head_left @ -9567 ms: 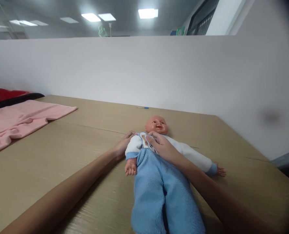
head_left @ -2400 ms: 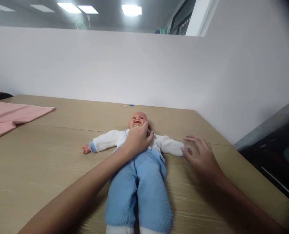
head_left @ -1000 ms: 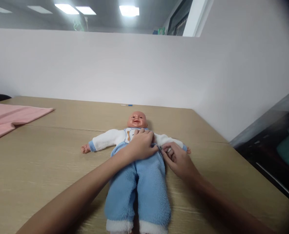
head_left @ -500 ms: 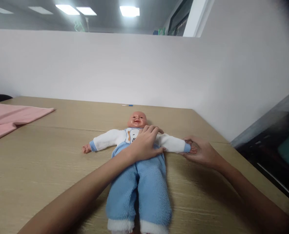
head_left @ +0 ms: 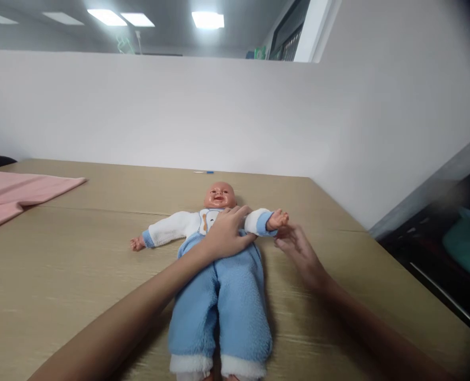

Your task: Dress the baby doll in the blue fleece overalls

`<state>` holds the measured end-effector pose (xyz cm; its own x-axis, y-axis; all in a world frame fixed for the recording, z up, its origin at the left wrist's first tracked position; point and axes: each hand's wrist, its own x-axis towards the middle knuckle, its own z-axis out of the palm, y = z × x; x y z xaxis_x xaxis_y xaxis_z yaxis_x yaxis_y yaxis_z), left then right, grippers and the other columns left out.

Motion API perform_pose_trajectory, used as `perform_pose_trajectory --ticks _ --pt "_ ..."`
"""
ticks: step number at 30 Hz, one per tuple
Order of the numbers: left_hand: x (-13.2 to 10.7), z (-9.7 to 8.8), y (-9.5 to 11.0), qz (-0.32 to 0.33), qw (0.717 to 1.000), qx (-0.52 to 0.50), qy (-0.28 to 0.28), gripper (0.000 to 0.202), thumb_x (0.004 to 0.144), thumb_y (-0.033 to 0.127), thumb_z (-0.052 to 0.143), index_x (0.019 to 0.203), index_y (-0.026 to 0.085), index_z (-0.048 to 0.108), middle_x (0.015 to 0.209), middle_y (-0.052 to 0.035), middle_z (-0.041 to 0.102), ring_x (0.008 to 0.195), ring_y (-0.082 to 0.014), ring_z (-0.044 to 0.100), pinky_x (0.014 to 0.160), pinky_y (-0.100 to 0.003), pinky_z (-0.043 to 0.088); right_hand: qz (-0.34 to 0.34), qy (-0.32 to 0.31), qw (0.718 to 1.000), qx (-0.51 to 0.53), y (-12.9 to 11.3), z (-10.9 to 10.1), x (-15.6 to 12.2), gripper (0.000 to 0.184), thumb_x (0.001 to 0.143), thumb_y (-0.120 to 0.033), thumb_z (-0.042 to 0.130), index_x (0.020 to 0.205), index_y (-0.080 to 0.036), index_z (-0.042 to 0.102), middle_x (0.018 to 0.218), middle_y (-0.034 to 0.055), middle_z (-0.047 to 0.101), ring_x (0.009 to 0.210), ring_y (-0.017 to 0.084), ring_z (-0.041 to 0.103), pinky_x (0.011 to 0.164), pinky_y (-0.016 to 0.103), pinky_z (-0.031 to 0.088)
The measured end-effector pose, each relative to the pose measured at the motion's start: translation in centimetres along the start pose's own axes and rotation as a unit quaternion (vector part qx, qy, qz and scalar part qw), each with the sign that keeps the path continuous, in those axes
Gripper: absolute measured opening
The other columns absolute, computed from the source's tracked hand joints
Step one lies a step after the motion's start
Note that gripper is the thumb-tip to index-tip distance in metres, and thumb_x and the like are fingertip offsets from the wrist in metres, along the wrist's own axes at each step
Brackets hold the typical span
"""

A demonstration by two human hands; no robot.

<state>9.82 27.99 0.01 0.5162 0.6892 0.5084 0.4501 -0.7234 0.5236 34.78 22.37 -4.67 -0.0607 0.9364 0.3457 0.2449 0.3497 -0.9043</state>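
A baby doll (head_left: 218,197) lies on its back in a white-sleeved top and fleecy blue trousers (head_left: 219,312), its head towards the wall. My left hand (head_left: 229,233) is on the doll's chest, gripping it at the side by the shoulder, and covers part of the printed bib. The doll's arm on the right is bent up, its blue cuff (head_left: 263,223) and small hand raised. Just below that cuff, my right hand (head_left: 300,254) has its fingers apart, fingertips at the doll's wrist; they are slightly blurred. The other doll arm (head_left: 167,227) stretches out to the left.
The doll lies on a wooden table (head_left: 80,280). A pink cloth (head_left: 24,190) covers its left side, and a thin blue-ended pen (head_left: 204,172) lies near the far edge. A white wall (head_left: 159,111) stands behind. Something dark with a green cloth (head_left: 467,243) is at the right.
My right hand has moved left and loosened from the doll's hand. The doll's right-side arm, stretched out before, is now bent up and inward. My left hand stays on the chest.
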Motion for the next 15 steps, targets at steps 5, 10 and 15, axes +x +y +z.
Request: perform_pose_trajectory --ticks 5,10,15 --pt "-0.5 -0.8 -0.9 -0.089 0.968 -0.220 0.086 0.034 0.096 0.040 0.068 0.122 0.019 0.064 0.124 -0.0076 0.074 0.113 -0.0276 0.067 0.102 -0.041 0.050 0.007 -0.168 0.983 -0.068 -0.4 1.7 -0.6 0.046 0.100 -0.049 0.070 0.139 -0.027 0.062 0.144 0.0138 0.064 0.135 0.034 0.061 0.121 0.061 0.045" --pt "-1.8 -2.5 -2.6 -0.160 0.882 -0.402 0.186 0.042 0.090 0.042 0.078 0.123 0.018 0.070 0.133 -0.0079 0.075 0.136 -0.0311 0.062 0.123 -0.044 0.040 0.082 -0.174 0.977 0.088 -2.4 5.5 -1.0 0.055 0.096 -0.055 0.076 0.140 -0.029 0.055 0.147 0.0134 0.062 0.135 0.030 0.062 0.121 0.054 0.048" --pt "-3.1 -4.7 -3.1 -0.231 0.750 -0.571 0.242 0.034 0.087 0.049 0.080 0.104 0.020 0.074 0.107 -0.0046 0.081 0.127 -0.0347 0.068 0.115 -0.045 0.052 0.097 -0.184 0.961 0.184 -4.1 8.6 1.2 0.056 0.091 -0.053 0.082 0.134 -0.031 0.054 0.138 0.0080 0.067 0.131 0.025 0.063 0.116 0.044 0.050"
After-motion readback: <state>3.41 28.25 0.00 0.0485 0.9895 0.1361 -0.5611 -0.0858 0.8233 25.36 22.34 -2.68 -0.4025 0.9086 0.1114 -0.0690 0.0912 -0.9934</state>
